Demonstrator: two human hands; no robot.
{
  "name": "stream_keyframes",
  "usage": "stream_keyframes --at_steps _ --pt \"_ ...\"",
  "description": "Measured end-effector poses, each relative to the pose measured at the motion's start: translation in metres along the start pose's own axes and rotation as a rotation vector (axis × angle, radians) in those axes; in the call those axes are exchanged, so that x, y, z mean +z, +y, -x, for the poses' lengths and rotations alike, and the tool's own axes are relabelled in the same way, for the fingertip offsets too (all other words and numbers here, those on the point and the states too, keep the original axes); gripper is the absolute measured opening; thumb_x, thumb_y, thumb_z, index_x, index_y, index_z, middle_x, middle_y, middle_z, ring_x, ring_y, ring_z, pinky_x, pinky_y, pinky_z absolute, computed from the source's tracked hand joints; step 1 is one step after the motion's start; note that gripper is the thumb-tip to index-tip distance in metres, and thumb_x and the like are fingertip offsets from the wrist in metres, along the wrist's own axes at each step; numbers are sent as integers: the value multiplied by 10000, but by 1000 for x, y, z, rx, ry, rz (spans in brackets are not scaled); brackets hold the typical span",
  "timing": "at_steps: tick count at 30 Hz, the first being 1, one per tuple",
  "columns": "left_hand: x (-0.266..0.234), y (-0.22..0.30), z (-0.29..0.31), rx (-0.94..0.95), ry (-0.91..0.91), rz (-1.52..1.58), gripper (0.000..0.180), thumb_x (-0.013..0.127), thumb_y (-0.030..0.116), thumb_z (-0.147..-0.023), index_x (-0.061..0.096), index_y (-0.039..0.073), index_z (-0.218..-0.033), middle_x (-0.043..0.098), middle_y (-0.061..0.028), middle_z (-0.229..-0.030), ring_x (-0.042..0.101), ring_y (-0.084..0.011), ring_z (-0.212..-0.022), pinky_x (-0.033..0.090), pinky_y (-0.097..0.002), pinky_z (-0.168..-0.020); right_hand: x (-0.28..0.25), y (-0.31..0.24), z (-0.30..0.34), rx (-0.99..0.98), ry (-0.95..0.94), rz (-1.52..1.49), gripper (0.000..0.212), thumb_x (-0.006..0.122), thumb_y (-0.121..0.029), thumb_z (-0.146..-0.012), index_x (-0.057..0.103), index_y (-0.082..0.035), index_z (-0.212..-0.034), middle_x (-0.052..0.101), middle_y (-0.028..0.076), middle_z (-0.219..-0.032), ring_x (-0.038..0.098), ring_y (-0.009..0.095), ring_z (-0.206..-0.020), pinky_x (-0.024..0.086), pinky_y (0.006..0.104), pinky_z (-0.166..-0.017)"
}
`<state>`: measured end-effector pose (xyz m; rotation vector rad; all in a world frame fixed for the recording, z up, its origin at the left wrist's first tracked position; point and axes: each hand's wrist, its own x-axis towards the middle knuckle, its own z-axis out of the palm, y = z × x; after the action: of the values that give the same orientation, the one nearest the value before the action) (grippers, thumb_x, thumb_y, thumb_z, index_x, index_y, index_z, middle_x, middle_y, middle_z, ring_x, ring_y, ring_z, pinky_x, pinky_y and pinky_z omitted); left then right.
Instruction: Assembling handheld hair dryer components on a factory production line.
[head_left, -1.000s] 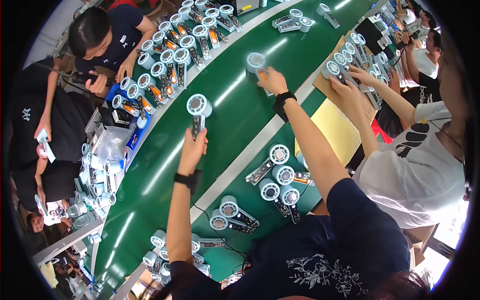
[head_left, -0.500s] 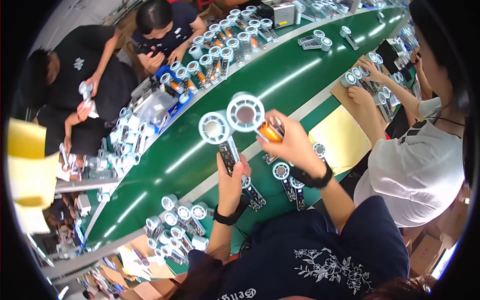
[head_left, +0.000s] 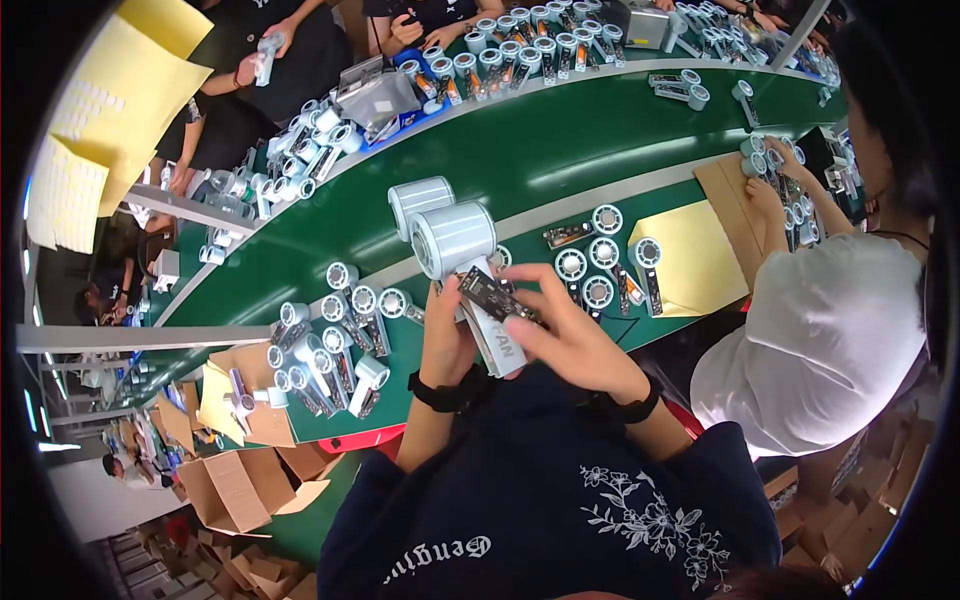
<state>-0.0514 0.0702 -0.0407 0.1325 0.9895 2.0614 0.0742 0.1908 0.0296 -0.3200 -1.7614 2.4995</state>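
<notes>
Just in front of my body, my left hand (head_left: 448,335) is closed round the handles of two light-grey handheld fans held together. The nearer fan (head_left: 455,240) has its round head up and its handle slanting down toward me. Behind it to the left shows the head of the second fan (head_left: 420,203); its handle is mostly hidden. A dark circuit board (head_left: 492,297) lies exposed along a handle between my hands. My right hand (head_left: 575,345) grips around that board and handle from the right, thumb and fingers bent. Both wrists wear black bands.
Several open-handled fans (head_left: 335,365) cluster on the green bench at left; more (head_left: 600,255) lie right, beside yellow paper (head_left: 685,250). A co-worker in white (head_left: 815,340) sits at right. Across the green belt (head_left: 560,150), co-workers handle more fans. Cardboard boxes (head_left: 240,490) stand lower left.
The two fans have come closer to my body and turned, so their heads show their sides. My hands have moved together. The whole view has shifted.
</notes>
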Motion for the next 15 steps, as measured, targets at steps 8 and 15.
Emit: stream_keyframes --at_steps 8,15 --pt "9 11 21 108 -171 -139 471 617 257 -869 445 -4 -1221 619 -106 -1023 623 -165 -861 515 -292 -764 0 42 2 130 -187 -304 460 349 -398 -986 371 -21 -1249 545 133 -1130 592 213 -952 503 363 -839" --pt "9 27 33 113 -250 -239 506 648 286 -850 449 -11 -1208 617 -115 -1017 621 -166 -865 513 -288 -765 10 49 0 27 -464 -490 565 282 -417 -988 302 23 -1341 537 215 -1199 590 295 -1042 460 386 -905"
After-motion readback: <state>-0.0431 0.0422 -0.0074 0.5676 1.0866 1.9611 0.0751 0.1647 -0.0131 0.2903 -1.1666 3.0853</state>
